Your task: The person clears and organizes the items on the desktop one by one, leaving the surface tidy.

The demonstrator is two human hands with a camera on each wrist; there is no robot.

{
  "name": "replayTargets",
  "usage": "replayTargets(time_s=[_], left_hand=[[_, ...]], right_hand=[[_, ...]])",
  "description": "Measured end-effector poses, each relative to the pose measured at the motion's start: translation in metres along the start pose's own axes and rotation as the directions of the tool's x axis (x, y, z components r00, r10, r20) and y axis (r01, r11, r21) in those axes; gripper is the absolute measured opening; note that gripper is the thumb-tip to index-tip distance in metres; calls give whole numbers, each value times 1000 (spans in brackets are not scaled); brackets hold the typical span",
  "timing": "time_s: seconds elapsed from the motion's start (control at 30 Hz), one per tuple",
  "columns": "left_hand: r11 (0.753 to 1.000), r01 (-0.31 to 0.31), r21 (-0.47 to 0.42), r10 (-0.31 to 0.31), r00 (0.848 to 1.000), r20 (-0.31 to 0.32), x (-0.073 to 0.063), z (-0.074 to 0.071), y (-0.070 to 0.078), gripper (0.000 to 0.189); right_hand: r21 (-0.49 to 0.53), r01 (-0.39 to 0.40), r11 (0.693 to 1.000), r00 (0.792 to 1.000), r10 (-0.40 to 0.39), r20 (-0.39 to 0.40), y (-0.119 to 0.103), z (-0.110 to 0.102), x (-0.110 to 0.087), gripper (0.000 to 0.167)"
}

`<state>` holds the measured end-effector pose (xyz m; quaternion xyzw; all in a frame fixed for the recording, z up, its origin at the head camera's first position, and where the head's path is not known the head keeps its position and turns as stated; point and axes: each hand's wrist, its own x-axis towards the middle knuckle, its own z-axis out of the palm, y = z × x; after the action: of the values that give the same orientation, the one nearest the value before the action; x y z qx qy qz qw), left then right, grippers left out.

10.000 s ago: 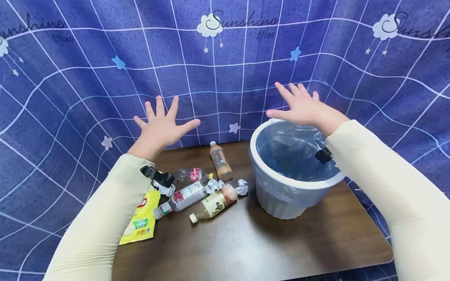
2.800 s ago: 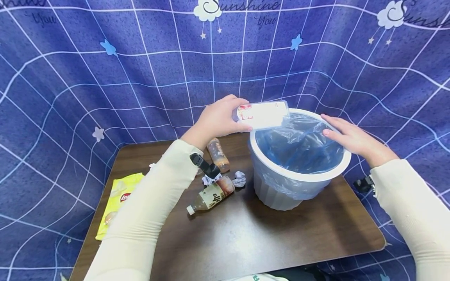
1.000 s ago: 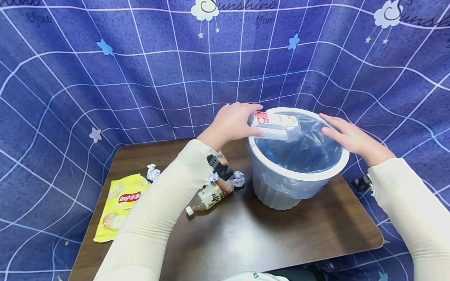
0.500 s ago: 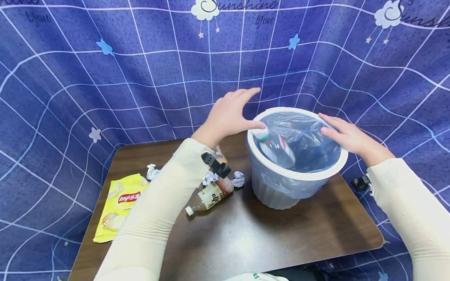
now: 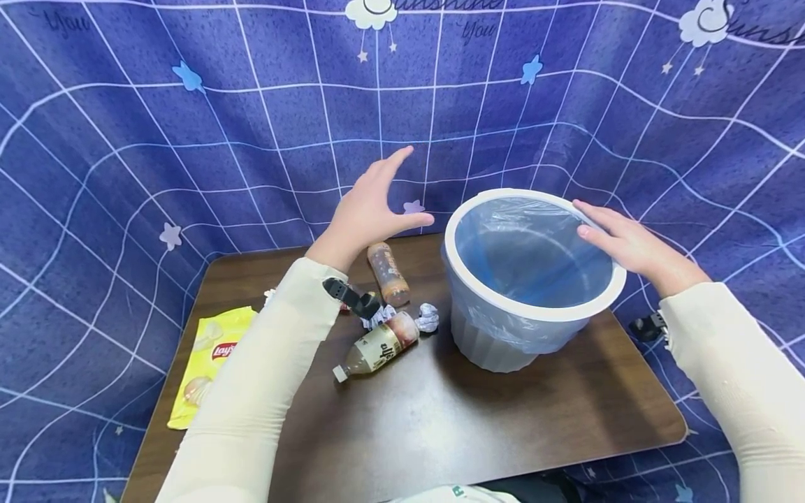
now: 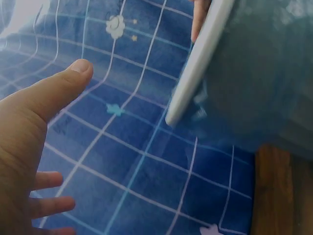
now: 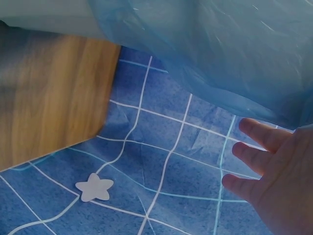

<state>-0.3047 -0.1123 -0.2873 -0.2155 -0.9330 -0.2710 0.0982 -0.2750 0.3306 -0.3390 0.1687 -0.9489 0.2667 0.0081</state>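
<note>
My left hand (image 5: 365,213) hangs in the air left of the lined trash bin (image 5: 478,278), thumb and fingers spread apart with nothing between them. On the bin's far right side, my right hand (image 5: 635,244) holds the rim, thumb over the inner edge and fingers along the outside. Those fingers (image 7: 254,152) show beside the bluish bag liner (image 7: 205,44) in the right wrist view. A milk tea bottle (image 5: 377,346) lies on the table left of the bin. Behind it lies an orange-brown drink bottle (image 5: 388,274).
Crumpled paper balls (image 5: 428,318) lie near the bottles. A yellow Lay's chip bag (image 5: 204,377) is at the table's left edge, partly behind my left sleeve. The brown table (image 5: 478,426) backs onto a blue patterned curtain (image 5: 283,105).
My left hand let go of a clear labelled bottle, which dropped into the bin, then drew back to the left. My right hand stays at the rim.
</note>
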Motion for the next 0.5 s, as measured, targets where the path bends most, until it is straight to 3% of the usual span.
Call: replayTargets(time_s=[0.27, 0.5], left_hand=[[989, 81, -126, -91, 994, -69, -31, 11, -43, 111], [986, 107, -131, -120, 988, -95, -68, 31, -85, 109]], right_hand=[[11, 19, 1000, 1000, -19, -13, 3, 0, 1, 60], [10, 12, 1000, 1000, -12, -7, 2, 2, 1, 61]])
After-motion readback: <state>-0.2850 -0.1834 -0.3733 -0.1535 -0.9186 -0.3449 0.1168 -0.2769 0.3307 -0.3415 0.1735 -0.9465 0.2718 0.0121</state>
